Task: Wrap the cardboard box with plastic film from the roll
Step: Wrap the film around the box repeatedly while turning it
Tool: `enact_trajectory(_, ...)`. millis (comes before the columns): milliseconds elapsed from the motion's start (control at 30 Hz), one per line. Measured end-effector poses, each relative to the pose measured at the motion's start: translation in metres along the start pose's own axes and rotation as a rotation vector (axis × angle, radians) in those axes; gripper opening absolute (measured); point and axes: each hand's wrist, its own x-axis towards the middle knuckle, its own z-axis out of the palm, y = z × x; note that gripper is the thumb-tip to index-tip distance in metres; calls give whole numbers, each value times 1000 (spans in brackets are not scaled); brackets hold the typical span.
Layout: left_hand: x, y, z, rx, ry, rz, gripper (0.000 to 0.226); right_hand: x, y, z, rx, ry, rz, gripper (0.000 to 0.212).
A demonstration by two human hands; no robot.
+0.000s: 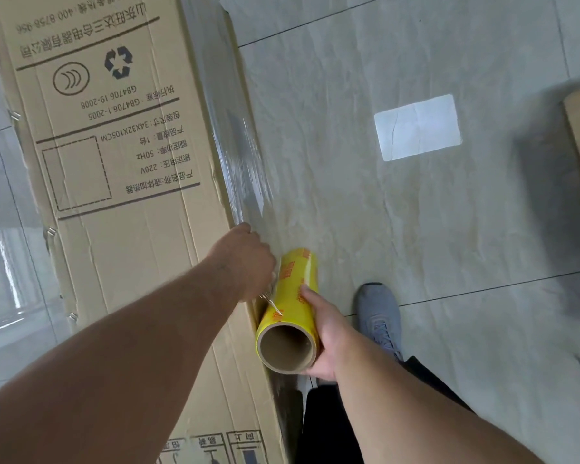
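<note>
The right hand grips the yellow roll beside the long cardboard box. The left hand pinches the film at the box's edge.

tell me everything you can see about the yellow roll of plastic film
The roll of plastic film is a yellow cylinder with orange print, wound on a brown cardboard tube whose hollow open end faces the camera. It is held off the tiled floor, close beside the cardboard box's right edge. The right hand grips its side, fingers curled over it. The left hand pinches a thin strand of clear film coming off the roll.
</note>
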Motion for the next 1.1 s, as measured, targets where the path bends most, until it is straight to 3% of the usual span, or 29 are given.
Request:
enact_trajectory(133,1,7,1,9,-38,0,50,-3,-1,-4,-31,29,-61,86)
enact_trajectory(300,1,20,0,97,-139,-4,54,-15,-16,-8,-224,146,-90,89)
enact_trajectory(533,-5,16,-7,7,-90,-32,60,-21,-12,-26,-358,243,-209,79)
enact_trajectory(600,-3,18,-5,-1,-90,-28,60,-14,0,-32,-396,255,-229,89)
enact_trajectory(700,-4,20,-3,11,-93,-28,60,4,4,-35,-495,346,-265,136)
enact_trajectory(733,-6,21,-2,19,-83,-28,59,2,4,-31,-535,357,-260,138)
enact_trajectory(833,-10,21,0,24,-42,-31,58,-11,9,-23,-534,315,-264,105)
enact_trajectory(967,-11,23,-1,-20,-38,-36,57,-15,20,-30,-540,437,-349,130)
enact_trajectory(1100,-8,28,-5,-19,-8,-13,53,-38,18,-38,-628,568,-418,111)
